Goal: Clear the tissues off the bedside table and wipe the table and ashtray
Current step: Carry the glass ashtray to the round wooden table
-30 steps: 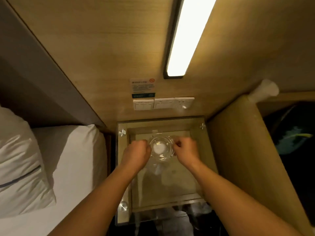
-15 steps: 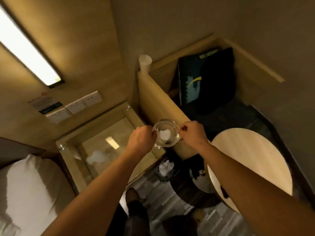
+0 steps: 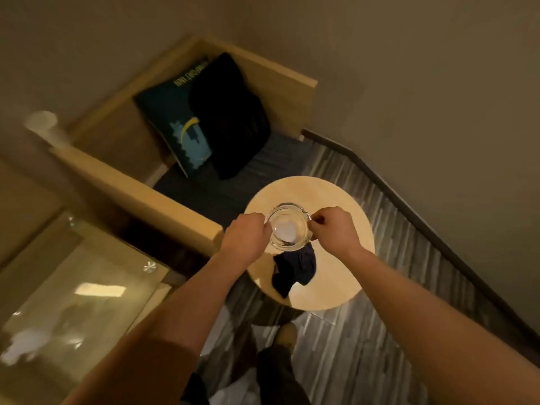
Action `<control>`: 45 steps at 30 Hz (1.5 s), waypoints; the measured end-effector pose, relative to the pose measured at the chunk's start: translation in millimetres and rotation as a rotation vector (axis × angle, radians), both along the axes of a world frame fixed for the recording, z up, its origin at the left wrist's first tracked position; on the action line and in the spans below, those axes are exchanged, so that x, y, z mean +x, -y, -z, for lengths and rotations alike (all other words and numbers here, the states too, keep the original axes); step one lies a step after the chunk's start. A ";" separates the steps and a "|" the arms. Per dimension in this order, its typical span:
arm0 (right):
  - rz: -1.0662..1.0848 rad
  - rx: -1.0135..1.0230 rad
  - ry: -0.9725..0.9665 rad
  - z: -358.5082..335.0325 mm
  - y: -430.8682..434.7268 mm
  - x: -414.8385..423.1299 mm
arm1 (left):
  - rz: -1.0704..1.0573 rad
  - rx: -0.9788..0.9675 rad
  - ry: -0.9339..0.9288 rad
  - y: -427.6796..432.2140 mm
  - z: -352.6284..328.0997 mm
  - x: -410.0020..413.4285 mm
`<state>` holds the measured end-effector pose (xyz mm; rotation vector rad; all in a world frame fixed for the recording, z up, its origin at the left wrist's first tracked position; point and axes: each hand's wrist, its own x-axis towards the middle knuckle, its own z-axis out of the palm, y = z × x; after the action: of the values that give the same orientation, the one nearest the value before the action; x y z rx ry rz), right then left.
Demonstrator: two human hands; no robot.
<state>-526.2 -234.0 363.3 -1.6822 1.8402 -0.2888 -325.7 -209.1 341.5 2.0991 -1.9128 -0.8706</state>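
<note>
Glass ashtray (image 3: pixel 290 226) with white tissue wad (image 3: pixel 286 231) inside, held over far half of round wooden table (image 3: pixel 344 273). Left hand (image 3: pixel 245 240) and right hand (image 3: pixel 333 229) clamp fingers on opposite rims. Dark blue cloth (image 3: pixel 295 268) lies on tabletop just below ashtray. Glass-topped bedside table (image 3: pixel 87 276) at lower left.

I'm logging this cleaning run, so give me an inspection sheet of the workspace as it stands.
Surface: round wooden table, bare but for a cloth.
Job's things: glass ashtray with a white tissue inside, held over the round table; glass-topped bedside table at lower left.
Clutter: dark cloth crumpled on the round table.
Hands: left hand and right hand grip opposite sides of the ashtray.
Cables: nothing seen.
Surroundings: cushions on a bench seat, striped floor.
</note>
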 end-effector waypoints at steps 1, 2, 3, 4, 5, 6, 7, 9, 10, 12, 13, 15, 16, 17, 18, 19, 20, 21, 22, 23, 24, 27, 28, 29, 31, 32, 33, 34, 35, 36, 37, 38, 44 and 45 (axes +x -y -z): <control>0.036 0.005 -0.006 6.5 1.6 -19.8 | 0.016 0.011 -0.007 5.6 6.0 -20.1; 0.066 0.015 -0.008 14.2 2.9 -38.1 | 0.028 0.021 -0.011 10.4 11.7 -38.8; 0.091 0.029 -0.008 22.5 4.0 -54.8 | 0.044 0.032 -0.012 15.3 20.1 -55.9; 0.112 0.042 -0.008 31.3 5.0 -70.3 | 0.059 0.045 -0.012 19.9 28.2 -71.9; 0.128 0.054 -0.008 40.4 6.2 -84.0 | 0.070 0.059 -0.012 24.2 37.9 -85.7; 0.141 0.063 -0.008 49.7 7.7 -96.7 | 0.080 0.074 -0.013 28.5 48.1 -98.4; 0.150 0.069 -0.010 58.9 9.9 -108.4 | 0.088 0.090 -0.013 33.1 58.9 -110.5; 0.163 0.081 -0.017 79.5 15.1 -128.2 | 0.108 0.117 -0.007 43.0 78.7 -131.1; 0.171 0.086 -0.019 90.3 18.2 -137.3 | 0.113 0.128 -0.005 49.0 88.3 -140.5; 0.194 0.091 -0.019 113.4 25.1 -153.1 | 0.124 0.144 -0.001 62.2 109.1 -157.6; 0.202 0.092 -0.017 125.6 29.2 -160.2 | 0.127 0.149 0.000 68.4 121.1 -165.0; 0.230 0.094 -0.001 151.0 37.6 -173.6 | 0.143 0.152 -0.002 79.8 145.9 -178.5; 0.244 0.094 0.001 162.9 41.7 -179.3 | 0.152 0.154 -0.003 84.5 158.1 -184.3; 0.258 0.097 0.001 174.7 45.2 -184.8 | 0.162 0.160 -0.003 88.9 170.1 -189.9; 0.271 0.103 0.003 186.6 48.5 -189.6 | 0.169 0.166 -0.005 93.4 180.8 -195.4; 0.284 0.112 0.007 197.6 51.2 -193.3 | 0.172 0.172 -0.006 97.6 191.0 -199.7; 0.295 0.119 0.012 208.2 53.2 -196.3 | 0.176 0.181 -0.007 101.4 200.8 -203.3; 0.304 0.127 0.015 217.7 54.9 -198.4 | 0.175 0.188 -0.008 105.0 210.3 -206.1; 0.310 0.136 0.018 226.6 56.6 -199.5 | 0.176 0.186 -0.011 107.7 219.2 -207.0; 0.311 0.148 0.016 234.2 58.3 -200.1 | 0.178 0.172 -0.018 109.7 228.4 -206.8; 0.310 0.157 0.014 241.3 60.3 -200.5 | 0.179 0.142 -0.031 111.2 236.6 -206.1; 0.305 0.171 0.008 259.9 63.7 -201.4 | 0.213 0.042 -0.038 114.7 259.6 -204.9; 0.308 0.174 0.008 265.1 63.2 -201.3 | 0.216 0.046 -0.013 116.1 263.5 -206.3; 0.319 0.175 0.008 268.7 62.4 -200.6 | 0.216 0.065 0.019 117.8 266.6 -207.5; 0.341 0.174 0.015 273.1 61.3 -199.0 | 0.211 0.090 0.038 121.2 272.3 -209.5; 0.348 0.172 0.018 275.1 61.3 -198.6 | 0.200 0.098 0.025 122.3 275.8 -209.3; 0.354 0.171 0.022 276.5 61.3 -198.4 | 0.178 0.104 0.006 122.8 278.8 -209.1; 0.362 0.173 0.029 277.6 61.1 -198.3 | 0.156 0.105 -0.014 123.0 282.0 -208.4; 0.374 0.177 0.034 277.6 61.1 -197.9 | 0.139 0.098 -0.033 122.7 285.4 -207.7; 0.385 0.178 0.038 278.6 60.7 -198.1 | 0.133 0.087 -0.048 122.8 287.2 -207.3; 0.391 0.177 0.042 278.8 59.9 -198.2 | 0.136 0.077 -0.068 122.1 287.8 -206.4; 0.393 0.173 0.054 278.5 59.0 -198.4 | 0.144 0.059 -0.096 121.5 287.5 -204.9; 0.431 0.152 0.104 269.9 45.0 -194.1 | 0.334 -0.371 -0.199 116.9 280.3 -176.2; 0.453 0.137 0.095 267.5 39.9 -191.1 | 0.399 -0.428 -0.180 116.9 279.0 -169.8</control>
<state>-717.3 -273.9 95.8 -1.1280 2.1006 -0.4101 -495.5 -326.1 62.5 1.3796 -2.2125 -0.6124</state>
